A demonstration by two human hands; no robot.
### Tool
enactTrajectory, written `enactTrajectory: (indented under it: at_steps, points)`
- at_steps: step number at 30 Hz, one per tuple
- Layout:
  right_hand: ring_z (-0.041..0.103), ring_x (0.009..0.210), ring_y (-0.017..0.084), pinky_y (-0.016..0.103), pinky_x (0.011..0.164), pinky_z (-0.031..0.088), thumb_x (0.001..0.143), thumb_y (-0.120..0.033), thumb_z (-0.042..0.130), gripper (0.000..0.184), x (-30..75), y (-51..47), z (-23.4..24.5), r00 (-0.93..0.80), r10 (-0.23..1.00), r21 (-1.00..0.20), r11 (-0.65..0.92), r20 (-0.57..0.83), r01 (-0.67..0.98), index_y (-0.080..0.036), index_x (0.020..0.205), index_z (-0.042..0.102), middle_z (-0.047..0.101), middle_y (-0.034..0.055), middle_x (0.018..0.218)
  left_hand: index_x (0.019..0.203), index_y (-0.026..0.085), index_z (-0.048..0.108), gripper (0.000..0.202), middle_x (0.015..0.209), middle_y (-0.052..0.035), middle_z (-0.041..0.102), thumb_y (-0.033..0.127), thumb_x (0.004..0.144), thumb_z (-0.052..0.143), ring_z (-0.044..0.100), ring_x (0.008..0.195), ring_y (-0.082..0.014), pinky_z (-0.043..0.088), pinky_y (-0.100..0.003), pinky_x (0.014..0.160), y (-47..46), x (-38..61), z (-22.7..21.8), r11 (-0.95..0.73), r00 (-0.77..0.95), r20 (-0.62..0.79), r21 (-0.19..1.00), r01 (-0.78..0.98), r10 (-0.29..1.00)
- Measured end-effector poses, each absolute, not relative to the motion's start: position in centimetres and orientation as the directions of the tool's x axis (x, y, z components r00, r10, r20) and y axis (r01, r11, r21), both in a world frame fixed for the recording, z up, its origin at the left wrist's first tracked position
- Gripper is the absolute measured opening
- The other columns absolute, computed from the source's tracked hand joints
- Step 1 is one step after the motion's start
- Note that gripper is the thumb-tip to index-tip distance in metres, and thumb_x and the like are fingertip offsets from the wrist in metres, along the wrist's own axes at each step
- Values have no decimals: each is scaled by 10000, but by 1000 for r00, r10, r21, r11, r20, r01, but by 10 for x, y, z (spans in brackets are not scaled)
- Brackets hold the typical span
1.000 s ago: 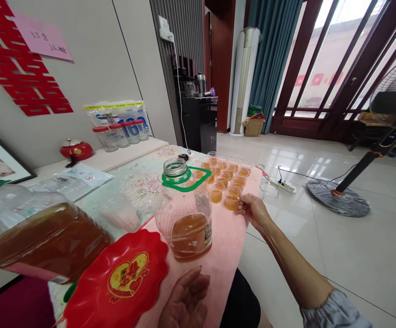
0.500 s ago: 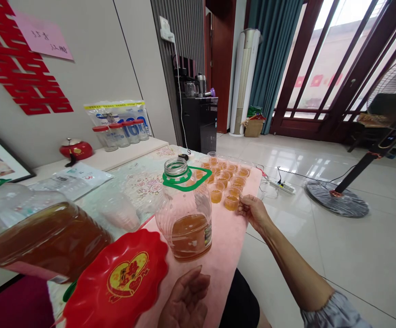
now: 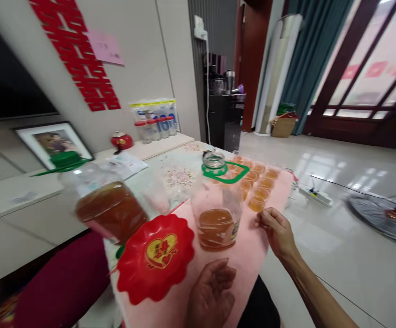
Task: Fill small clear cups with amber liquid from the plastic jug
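Note:
My right hand (image 3: 277, 231) rests on the pink cloth (image 3: 249, 259) with loosely curled fingers and holds nothing. It lies just right of a clear jug (image 3: 218, 214) with a green handle, about a third full of amber liquid. Several small cups of amber liquid (image 3: 258, 181) stand in rows beyond the hand, the nearest a short way from its fingertips. My left hand (image 3: 211, 296) lies palm up and empty at the near edge of the cloth. A red scalloped plate (image 3: 157, 257) sits to its left.
A large jug of darker amber liquid (image 3: 107, 207) with a green lid stands at the left. Behind it a sideboard (image 3: 10, 200) carries a framed picture (image 3: 53, 142), a red teapot (image 3: 122, 139) and red-lidded jars (image 3: 152, 129). A power strip (image 3: 314, 195) and a fan base (image 3: 380, 214) lie on the tiled floor at the right.
The view has swung left and pulled back. My right hand has drawn back from the nearest small cup toward me and now rests beside the clear jug. The left hand has stayed put.

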State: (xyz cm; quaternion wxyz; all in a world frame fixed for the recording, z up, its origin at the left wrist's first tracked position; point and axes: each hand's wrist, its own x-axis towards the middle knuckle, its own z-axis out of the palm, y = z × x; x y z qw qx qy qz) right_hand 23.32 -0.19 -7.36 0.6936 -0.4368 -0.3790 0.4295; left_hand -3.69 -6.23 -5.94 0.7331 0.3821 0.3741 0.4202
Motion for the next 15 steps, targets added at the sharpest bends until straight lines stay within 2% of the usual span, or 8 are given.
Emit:
enactTrajectory:
  at_steps: [5, 10, 13, 15]
  points:
    - [651, 957, 161, 260, 855, 591, 977, -520, 883, 467, 200, 8, -86, 352, 920, -907, 289, 174, -307, -105, 1021, 672, 646, 64, 1054, 1195, 175, 740, 591, 1085, -136, 774, 320, 657, 938, 723, 1012, -202, 581, -353, 985, -66, -35, -56, 333, 345, -207, 872, -359, 915]
    - [650, 956, 171, 292, 861, 610, 950, -586, 892, 522, 184, 22, -94, 363, 919, -894, 286, 154, -344, -114, 1046, 691, 652, 76, 1072, 1193, 177, 728, 535, 1112, -126, 763, 453, 763, 887, 707, 1025, -169, 560, -310, 1007, -52, -60, -36, 216, 263, -131, 920, -328, 956]
    - [654, 975, 181, 294, 867, 608, 938, -632, 890, 563, 183, 24, -100, 383, 911, -901, 288, 153, -323, -111, 1042, 702, 661, 85, 1079, 1203, 155, 699, 507, 1154, -144, 753, 476, 823, 800, 713, 1047, -181, 577, -314, 1007, -26, -82, -5, 108, 224, -76, 984, -139, 972]
    - [655, 991, 182, 282, 875, 601, 926, -661, 891, 588, 184, 25, -105, 394, 906, -911, 284, 153, -300, -111, 1027, 709, 665, 87, 1075, 1222, 138, 676, 458, 1139, -140, 745, 438, 876, 690, 704, 924, -157, 583, -277, 850, -3, -92, 15, 67, 138, -86, 988, 141, 987]
